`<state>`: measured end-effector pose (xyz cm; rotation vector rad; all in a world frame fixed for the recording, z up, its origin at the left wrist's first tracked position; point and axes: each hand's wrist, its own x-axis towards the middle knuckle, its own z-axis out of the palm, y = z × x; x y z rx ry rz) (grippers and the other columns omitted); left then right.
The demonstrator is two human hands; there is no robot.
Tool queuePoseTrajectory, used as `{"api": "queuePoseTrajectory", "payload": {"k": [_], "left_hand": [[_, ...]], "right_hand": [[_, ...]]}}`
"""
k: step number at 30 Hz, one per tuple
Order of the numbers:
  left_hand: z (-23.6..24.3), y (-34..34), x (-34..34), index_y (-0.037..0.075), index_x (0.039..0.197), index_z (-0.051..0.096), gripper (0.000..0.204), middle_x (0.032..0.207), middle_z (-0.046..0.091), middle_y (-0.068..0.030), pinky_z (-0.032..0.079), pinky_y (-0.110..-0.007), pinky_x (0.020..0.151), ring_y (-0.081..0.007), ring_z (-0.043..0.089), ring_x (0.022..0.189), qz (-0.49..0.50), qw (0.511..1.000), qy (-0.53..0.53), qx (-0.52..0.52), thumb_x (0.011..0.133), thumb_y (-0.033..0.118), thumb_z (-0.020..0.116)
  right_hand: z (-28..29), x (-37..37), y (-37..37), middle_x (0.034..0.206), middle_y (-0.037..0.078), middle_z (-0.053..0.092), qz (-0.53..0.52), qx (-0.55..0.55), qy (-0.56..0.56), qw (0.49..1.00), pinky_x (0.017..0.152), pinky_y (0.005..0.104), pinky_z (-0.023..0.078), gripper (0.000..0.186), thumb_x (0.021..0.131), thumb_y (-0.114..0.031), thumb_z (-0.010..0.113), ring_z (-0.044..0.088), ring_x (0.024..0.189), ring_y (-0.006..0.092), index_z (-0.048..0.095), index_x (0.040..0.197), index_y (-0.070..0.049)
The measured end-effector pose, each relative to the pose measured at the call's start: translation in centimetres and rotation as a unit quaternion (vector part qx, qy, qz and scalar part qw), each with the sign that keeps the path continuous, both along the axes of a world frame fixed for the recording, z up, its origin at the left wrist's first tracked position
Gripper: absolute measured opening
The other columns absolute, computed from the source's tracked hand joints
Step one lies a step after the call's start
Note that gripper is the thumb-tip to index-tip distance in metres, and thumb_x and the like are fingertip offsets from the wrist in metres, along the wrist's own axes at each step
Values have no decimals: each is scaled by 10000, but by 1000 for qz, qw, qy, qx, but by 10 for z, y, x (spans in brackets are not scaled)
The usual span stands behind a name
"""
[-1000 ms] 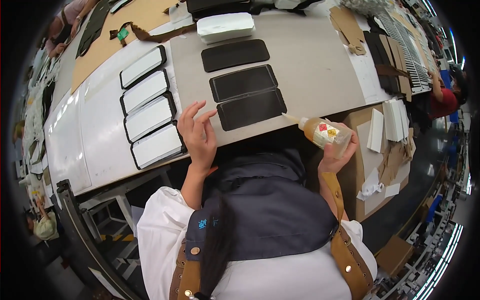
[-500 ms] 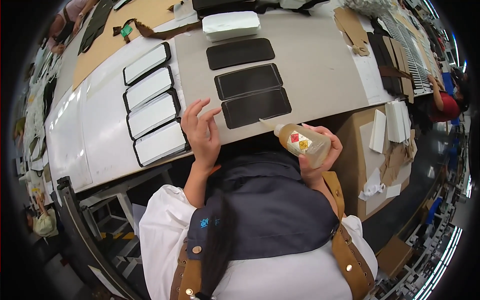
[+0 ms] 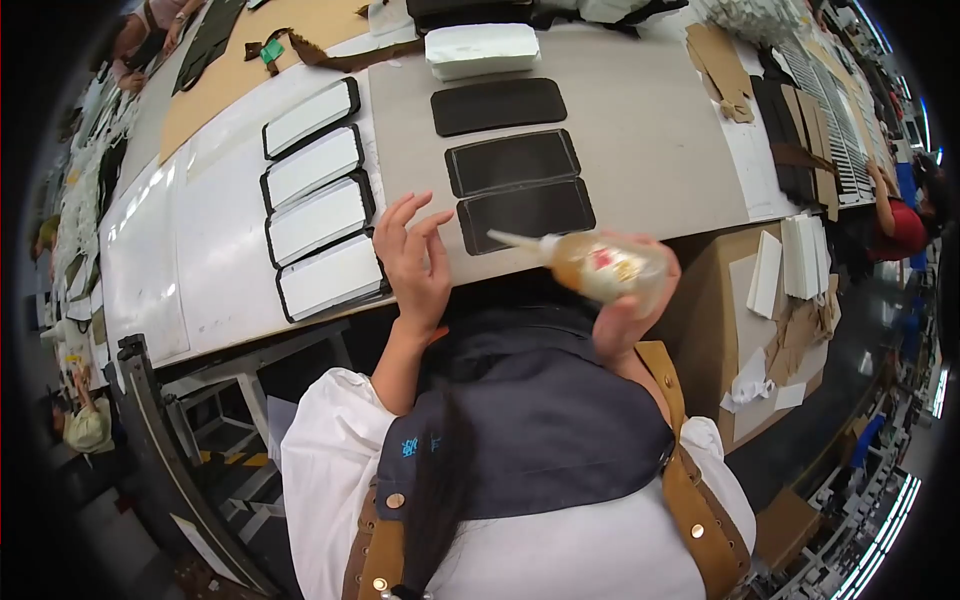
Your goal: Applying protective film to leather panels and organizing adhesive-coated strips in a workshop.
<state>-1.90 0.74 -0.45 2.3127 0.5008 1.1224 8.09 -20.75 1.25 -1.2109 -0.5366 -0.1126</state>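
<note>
My right hand (image 3: 640, 290) is wrapped round a clear squeeze bottle (image 3: 605, 268) with amber liquid in it and diamond-shaped labels. Its thin pale nozzle points left, over the near edge of the closest black panel (image 3: 527, 217). Behind that lie a second black panel (image 3: 512, 163) with a pale line round its border and a third, plain black one (image 3: 498, 107). My left hand (image 3: 413, 255) is raised with fingers apart and holds nothing, between the black panels and a column of black pieces topped with white rectangles (image 3: 318, 222).
A white stack (image 3: 481, 52) stands behind the black panels on the grey board (image 3: 660, 130). Brown straps and cardboard scraps (image 3: 718, 70) lie farther off. To the right is a cardboard box (image 3: 745, 330) with white pieces and scraps. Other people work at the far left and right.
The bottle has tipped to lie nearer level, and its nozzle has shifted left along the panel's near edge. My left hand keeps nearly the same pose. The whole view has shifted slightly.
</note>
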Motion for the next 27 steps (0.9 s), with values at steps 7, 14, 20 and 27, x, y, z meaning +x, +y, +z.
{"api": "queuePoseTrajectory", "payload": {"k": [7,14,20,27], "left_hand": [[0,0,0,96,1038,731,282,1291,651,-84,357,-440,1105,-322,545,1305,9,1000,8,14,857,-80,606],[2,-4,-1,99,1041,723,295,1296,645,-82,358,-452,1094,-324,536,1308,11,999,24,25,848,-85,598],[5,-3,-3,108,1055,722,303,1297,641,-78,367,-455,1090,-320,539,1302,5,999,23,29,837,-74,617],[9,-4,-1,126,1059,718,316,1281,644,-80,375,-459,1063,-319,551,1286,3,1000,26,15,831,-72,627]], "right_hand": [[-20,160,-93,1411,189,527,-316,-105,57,941,1142,400,368,665,1104,-511,407,513,1320,293,464,1404,80],[-55,228,-139,1440,272,450,-503,-374,-45,778,1122,484,380,521,1069,-350,530,493,1300,409,480,1395,53],[40,186,-13,1444,191,498,-371,-240,-257,860,1157,444,357,403,977,-80,636,470,1363,363,528,1351,24],[42,182,187,1231,169,659,60,-310,-397,862,992,446,502,331,886,-161,765,618,1159,364,693,1160,11]]}}
